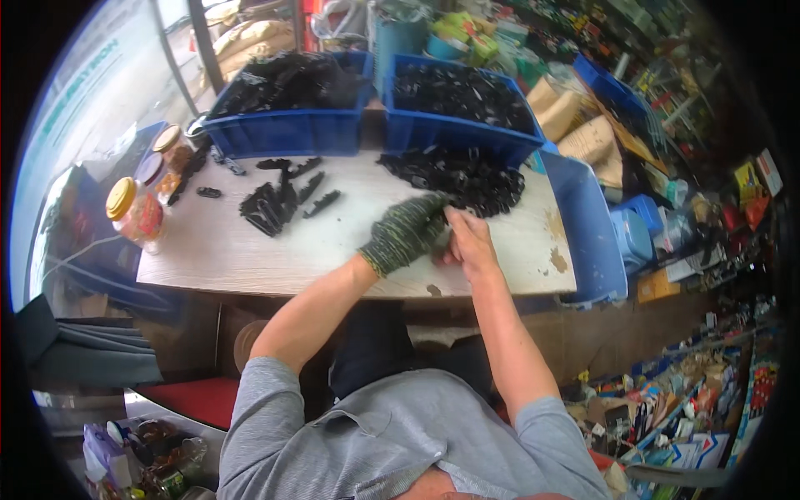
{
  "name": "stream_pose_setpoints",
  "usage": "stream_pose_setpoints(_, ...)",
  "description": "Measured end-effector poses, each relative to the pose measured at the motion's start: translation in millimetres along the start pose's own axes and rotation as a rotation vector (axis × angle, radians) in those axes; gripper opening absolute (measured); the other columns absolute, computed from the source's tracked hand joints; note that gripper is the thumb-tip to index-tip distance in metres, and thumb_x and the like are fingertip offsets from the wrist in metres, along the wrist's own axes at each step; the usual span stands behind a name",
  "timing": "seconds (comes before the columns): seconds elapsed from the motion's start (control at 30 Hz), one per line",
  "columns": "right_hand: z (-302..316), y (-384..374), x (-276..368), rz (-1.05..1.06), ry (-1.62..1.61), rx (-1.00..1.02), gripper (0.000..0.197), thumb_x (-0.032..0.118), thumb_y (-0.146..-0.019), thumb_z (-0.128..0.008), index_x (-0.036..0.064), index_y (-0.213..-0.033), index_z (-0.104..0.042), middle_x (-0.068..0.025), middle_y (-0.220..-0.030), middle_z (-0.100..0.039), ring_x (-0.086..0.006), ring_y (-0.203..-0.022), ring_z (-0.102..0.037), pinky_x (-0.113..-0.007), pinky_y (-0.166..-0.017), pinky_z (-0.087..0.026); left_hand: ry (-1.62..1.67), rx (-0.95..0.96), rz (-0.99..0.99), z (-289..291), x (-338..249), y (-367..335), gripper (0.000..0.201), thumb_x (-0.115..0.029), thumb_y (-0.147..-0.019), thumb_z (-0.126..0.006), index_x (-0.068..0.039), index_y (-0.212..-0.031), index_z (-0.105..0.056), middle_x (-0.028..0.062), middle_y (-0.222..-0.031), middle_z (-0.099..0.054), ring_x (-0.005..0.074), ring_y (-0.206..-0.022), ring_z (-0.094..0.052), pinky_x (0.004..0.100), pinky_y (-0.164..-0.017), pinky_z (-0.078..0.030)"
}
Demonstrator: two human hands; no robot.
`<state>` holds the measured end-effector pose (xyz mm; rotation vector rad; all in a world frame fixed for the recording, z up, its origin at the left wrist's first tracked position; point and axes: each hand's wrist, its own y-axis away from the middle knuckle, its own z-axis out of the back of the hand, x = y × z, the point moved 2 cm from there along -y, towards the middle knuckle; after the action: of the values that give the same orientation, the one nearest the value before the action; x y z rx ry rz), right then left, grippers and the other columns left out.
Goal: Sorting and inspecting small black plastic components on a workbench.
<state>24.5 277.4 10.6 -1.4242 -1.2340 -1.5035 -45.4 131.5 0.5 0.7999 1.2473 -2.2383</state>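
My left hand, in a dark green and black knitted glove, meets my bare right hand over the near middle of the white table. Both have curled fingers pressed close together; whatever lies between them is hidden. Just beyond them spreads a heap of small black parts, which look like plastic. To the left lies a looser group of long black pieces, with one black piece apart from the rest.
Two blue bins full of black parts stand along the table's far edge. Lidded jars stand at the left edge. A light blue tub adjoins the right edge. Piled goods crowd the right side.
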Motion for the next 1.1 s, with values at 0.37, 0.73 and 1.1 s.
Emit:
stream_pose_setpoints(0.37,0.2,0.9,-11.6,0.086,-0.130,-0.235,0.025,0.027,-0.089,-0.071,0.0065,-0.079,-0.061,0.0029,-0.053,-0.046,-0.0077,-0.039,-0.039,-0.027,-0.035,-0.037,0.203,0.184,0.371,-0.5,-13.1,1.8,0.027,-0.014,-0.088,-0.066,-0.003,-0.113,-0.064,0.0156,-0.098,-0.070,0.0333,-0.084,-0.067,0.0401,-0.075,-0.053)
stream_pose_setpoints(0.73,-7.9,5.6,-5.3,0.105,-0.004,-0.236,0.024,0.026,-0.093,-0.066,0.0078,-0.080,-0.060,0.0061,-0.056,-0.043,-0.0043,-0.044,-0.036,-0.023,-0.042,-0.029,0.829,-0.075,0.665,-11.1,-5.0,12.7,0.015,-0.019,-0.093,-0.066,-0.005,-0.100,-0.065,0.0017,-0.079,-0.064,0.0089,-0.061,-0.060,0.0251,-0.053,-0.049)
stream_pose_setpoints(1.1,-5.0,12.0,-17.8,0.127,0.029,-0.004,0.026,0.027,-0.098,-0.056,0.0079,-0.080,-0.055,0.0037,-0.054,-0.041,-0.0070,-0.041,-0.036,-0.026,-0.041,-0.039,-0.361,-0.141,0.397,31.7,-26.4,34.8,0.036,-0.025,-0.090,-0.061,-0.003,-0.118,-0.062,0.0159,-0.097,-0.066,0.0303,-0.093,-0.065,0.0432,-0.080,-0.052)
